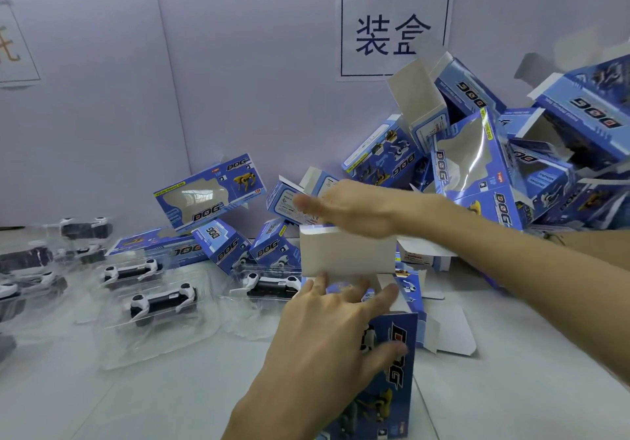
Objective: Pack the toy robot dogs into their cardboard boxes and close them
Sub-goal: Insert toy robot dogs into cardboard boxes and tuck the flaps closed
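The box (pixel 397 351) in work stands on end on the white table (pixel 170 398), near the front edge and right of centre. Its printed blue face points toward the camera and its upper end is open. The grey top flap (pixel 347 252) stands raised above the opening.

Left hand (pixel 327 334): laid against the box's upper part, fingers (pixel 387 295) spread and nearly straight, with the tips at the rim of the open end. The thumb rests on the printed face. The hand braces the box without curling round it.

Right hand (pixel 351 208): reaches in from the right, flat, with fingers extended and together – nothing is held. It sits just above the raised flap. The hand is blurred, so contact with the flap edge cannot be confirmed.

The contents of the box are hidden from this view.

Toy robot dogs (pixel 163 301) (black and white, each in a clear plastic tray) lie on the table to the left, well apart from the box. One of them (pixel 272 286) lies just beside the left hand's fingertips.

Empty boxes (pixel 477 167) are heaped against the back wall at right – several have open flaps. A paper sign (pixel 395 34) hangs on the wall above the heap.
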Demonstrator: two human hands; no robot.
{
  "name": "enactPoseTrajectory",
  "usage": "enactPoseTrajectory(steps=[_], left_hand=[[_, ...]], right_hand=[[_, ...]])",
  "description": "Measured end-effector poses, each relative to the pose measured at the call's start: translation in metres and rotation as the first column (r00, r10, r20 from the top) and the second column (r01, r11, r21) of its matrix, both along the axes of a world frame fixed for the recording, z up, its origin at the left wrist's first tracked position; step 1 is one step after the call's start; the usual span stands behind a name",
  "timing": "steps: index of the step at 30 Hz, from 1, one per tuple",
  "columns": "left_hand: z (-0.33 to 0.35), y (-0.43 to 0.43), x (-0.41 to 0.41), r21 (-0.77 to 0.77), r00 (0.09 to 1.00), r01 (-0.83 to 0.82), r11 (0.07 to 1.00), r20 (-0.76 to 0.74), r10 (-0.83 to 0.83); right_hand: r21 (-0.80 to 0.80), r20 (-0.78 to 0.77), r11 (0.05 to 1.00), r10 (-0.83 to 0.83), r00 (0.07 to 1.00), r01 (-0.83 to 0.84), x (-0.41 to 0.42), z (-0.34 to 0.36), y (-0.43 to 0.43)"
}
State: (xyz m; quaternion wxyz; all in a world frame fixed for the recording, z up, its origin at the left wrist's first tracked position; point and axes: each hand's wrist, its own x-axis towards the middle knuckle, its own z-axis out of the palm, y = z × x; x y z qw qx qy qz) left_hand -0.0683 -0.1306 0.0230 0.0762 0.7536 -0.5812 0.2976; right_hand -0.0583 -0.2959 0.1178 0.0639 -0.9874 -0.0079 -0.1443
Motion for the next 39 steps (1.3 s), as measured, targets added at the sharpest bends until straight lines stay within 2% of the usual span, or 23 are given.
enactPoseTrajectory(steps=[1,3,5,7,9,11,14,17,18,20,25,29,34,37,39], left_hand=[[0.001,-0.001,-0.002,0.013,1.000,-0.013,1.000,0.021,0.013],[-0.001,-0.004,-0.002,0.008,0.999,-0.032,0.999,0.026,0.032],[-0.001,-0.005,0.001,0.007,0.999,-0.048,0.999,0.007,0.048],[0.002,-0.005,0.005,-0.004,0.996,-0.005,1.000,-0.091,0.005],[0.001,-0.008,0.020,-0.017,0.968,0.056,0.998,-0.244,-0.059],[-0.002,-0.007,0.034,-0.045,0.949,0.118,0.992,-0.288,-0.126],[-0.003,-0.003,0.038,-0.141,0.952,0.171,0.975,-0.231,-0.200],[-0.014,-0.003,0.035,-0.235,0.965,0.198,0.952,-0.123,-0.232],[-0.017,-0.003,0.035,-0.253,0.961,0.218,0.943,-0.111,-0.252],[-0.024,-0.002,0.034,-0.285,0.951,0.254,0.924,-0.103,-0.293],[-0.034,0.001,0.032,-0.349,0.947,0.294,0.890,-0.018,-0.320],[-0.045,-0.001,0.027,-0.439,0.938,0.327,0.837,0.045,-0.344],[-0.057,0.004,0.015,-0.565,0.919,0.339,0.752,0.027,-0.394],[-0.061,0.007,0.011,-0.619,0.934,0.298,0.727,0.034,-0.354],[-0.064,0.009,0.009,-0.625,0.932,0.302,0.720,0.034,-0.361]], right_hand=[[0.189,-0.100,0.982,0.020,0.995,-0.001,-0.001,0.010,-0.003],[0.400,-0.200,0.913,0.002,0.980,0.080,-0.007,0.028,-0.013],[0.427,-0.251,0.897,-0.003,0.968,0.114,-0.011,0.032,-0.019],[0.407,-0.256,0.906,-0.005,0.967,0.113,-0.010,0.027,-0.023],[0.384,-0.248,0.922,0.048,0.968,0.053,-0.012,0.018,-0.027],[0.403,-0.267,0.915,0.138,0.954,-0.020,-0.017,0.011,-0.030],[0.499,-0.300,0.867,0.169,0.939,0.004,-0.030,0.003,-0.030],[0.688,-0.279,0.723,0.185,0.942,0.061,-0.046,-0.011,-0.030],[0.693,-0.284,0.720,0.225,0.932,0.037,-0.052,-0.015,-0.026],[0.621,-0.277,0.782,0.265,0.923,-0.038,-0.061,-0.021,-0.009],[0.366,-0.184,0.920,0.217,0.959,-0.139,-0.074,-0.043,0.019],[0.386,-0.125,0.911,0.206,0.971,-0.143,-0.082,-0.059,0.023],[0.426,-0.100,0.896,0.183,0.978,-0.124,-0.077,-0.057,0.020],[0.498,-0.071,0.858,0.187,0.980,-0.128,-0.074,-0.054,0.016],[0.477,-0.089,0.866,0.217,0.972,-0.150,-0.074,-0.052,0.014]])
